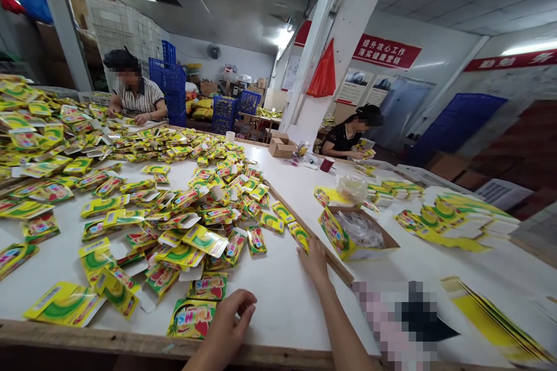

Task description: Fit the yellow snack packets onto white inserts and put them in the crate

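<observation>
My left hand [229,317] rests near the front edge of the white table [287,295], fingers curled loosely, holding nothing, right beside a yellow-green packet [192,319]. My right hand [313,259] reaches forward, fingers stretched flat, its tips touching a yellow packet [300,236] by the wooden strip [304,226]. Several yellow-green packets [183,226] lie scattered over the table's left and middle. An open yellow box [348,243] with clear plastic bags inside stands just right of my right hand.
Stacks of flat yellow cartons [452,220] lie at the right, more [491,319] at the near right. Two people sit at the far side: one in a striped shirt [139,98], one in black [346,136]. A cardboard box [281,145], a white pillar [335,52] and blue crates [167,78] stand beyond.
</observation>
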A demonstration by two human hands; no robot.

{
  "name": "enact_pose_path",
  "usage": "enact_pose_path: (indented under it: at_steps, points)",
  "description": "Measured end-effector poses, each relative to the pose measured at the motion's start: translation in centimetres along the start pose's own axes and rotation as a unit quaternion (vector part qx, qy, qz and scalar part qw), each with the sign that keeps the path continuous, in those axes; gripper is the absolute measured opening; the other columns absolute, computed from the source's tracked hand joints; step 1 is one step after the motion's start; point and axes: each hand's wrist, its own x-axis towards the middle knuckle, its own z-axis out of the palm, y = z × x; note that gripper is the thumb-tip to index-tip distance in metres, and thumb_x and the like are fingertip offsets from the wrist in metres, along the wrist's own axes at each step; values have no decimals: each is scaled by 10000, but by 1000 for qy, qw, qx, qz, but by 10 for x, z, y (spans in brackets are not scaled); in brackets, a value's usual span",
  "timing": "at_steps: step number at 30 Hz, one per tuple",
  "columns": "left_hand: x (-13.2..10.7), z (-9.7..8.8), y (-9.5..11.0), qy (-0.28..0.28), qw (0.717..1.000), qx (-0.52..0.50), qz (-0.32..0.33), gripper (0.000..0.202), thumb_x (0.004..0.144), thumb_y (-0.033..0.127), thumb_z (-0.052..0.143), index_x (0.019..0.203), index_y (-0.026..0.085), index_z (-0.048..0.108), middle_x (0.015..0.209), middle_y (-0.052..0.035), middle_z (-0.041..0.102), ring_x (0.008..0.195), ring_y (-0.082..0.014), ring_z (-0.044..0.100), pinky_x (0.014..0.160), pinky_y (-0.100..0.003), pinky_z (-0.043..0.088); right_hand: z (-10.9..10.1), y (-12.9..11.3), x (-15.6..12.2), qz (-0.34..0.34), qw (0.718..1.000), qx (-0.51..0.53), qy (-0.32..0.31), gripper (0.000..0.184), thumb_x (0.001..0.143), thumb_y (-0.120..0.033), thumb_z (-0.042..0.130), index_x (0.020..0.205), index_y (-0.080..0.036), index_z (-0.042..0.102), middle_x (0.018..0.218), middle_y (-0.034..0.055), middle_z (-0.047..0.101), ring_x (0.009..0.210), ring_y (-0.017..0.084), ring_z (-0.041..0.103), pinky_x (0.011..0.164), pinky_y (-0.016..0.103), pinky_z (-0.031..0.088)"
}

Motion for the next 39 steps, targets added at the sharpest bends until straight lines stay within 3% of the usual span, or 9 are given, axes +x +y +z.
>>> enact_pose_path:
  at_steps: [9, 14, 17, 20, 21, 27, 33, 37, 39]
  points:
    - [2, 3, -4, 1, 1000, 12, 1, 192, 869, 374, 552, 866, 217, 662, 746, -46, 664, 717, -210, 613, 619, -272, 477, -6, 2, 9, 60, 998, 24, 7, 362, 614, -239, 701, 942, -138, 587, 1065, 207, 614, 1128, 393, 497, 950, 483, 349]
    - [2, 2, -9, 64, 997, -38, 1, 260, 879, 350, 549, 1111, 236, 580, 1057, -92, 631, 902, -227, 618, 758, -327, 514, -10, -23, -44, 37, 987, 137, -80, 371, 770, -461, 579, 1008, -177, 577, 883, 99, 695, 817, 268, 661, 737, 373, 503]
    - [3, 2, -11, 107, 991, -82, 2, 406, 891, 339, 538, 1271, 252, 428, 1259, -117, 530, 1082, -242, 571, 887, -370, 491, -9, -53, -103, 12, 936, 302, -182, 380, 889, -504, 434, 1098, -214, 563, 904, 65, 707, 811, 222, 677, 693, 328, 527]
    - [3, 2, -9, 56, 990, -131, -3, 438, 919, 332, 493, 1324, 258, 341, 1275, -115, 533, 1143, -237, 553, 958, -388, 461, -8, -79, -146, 6, 843, 453, -291, 324, 885, -481, 511, 1074, -227, 578, 913, 65, 702, 870, 234, 669, 739, 349, 528]
    - [3, 1, -7, 34, 989, -145, -6, 440, 927, 329, 480, 1333, 258, 326, 1256, -110, 553, 1148, -233, 555, 974, -392, 450, -8, -84, -154, 10, 831, 469, -299, 314, 867, -463, 555, 1077, -230, 569, 910, 60, 700, 878, 233, 667, 758, 352, 526]
    - [-1, -2, -4, -5, 990, -136, -20, 494, 920, 309, 489, 1374, 269, 298, 1271, -103, 562, 1142, -231, 569, 945, -373, 471, -8, -83, -157, 41, 875, 454, -162, 360, 849, -363, 603, 1160, -250, 462, 1011, 56, 649, 883, 198, 649, 762, 302, 516]
    - [2, -4, -9, -8, 997, -71, -23, 361, 889, 289, 534, 1244, 242, 484, 1237, -89, 591, 1137, -243, 558, 982, -377, 432, -8, -84, -145, -28, 884, 405, -230, 138, 860, -332, 579, 939, -223, 608, 856, 17, 671, 809, 196, 625, 756, 291, 492]
    - [7, -6, -6, 20, 997, -76, -17, 206, 892, 332, 522, 1042, 202, 578, 1026, -78, 641, 973, -236, 610, 876, -359, 487, -1, -94, -142, -46, 901, 393, -179, 157, 861, -336, 577, 807, -200, 634, 820, 25, 647, 811, 194, 610, 751, 282, 488]
    - [7, -7, -4, 42, 994, -96, -4, 216, 883, 328, 534, 1050, 197, 573, 1035, -83, 637, 1005, -242, 604, 905, -368, 474, 3, -98, -143, -33, 897, 419, -138, 133, 850, -325, 593, 878, -201, 632, 851, 30, 650, 822, 192, 618, 754, 284, 497]
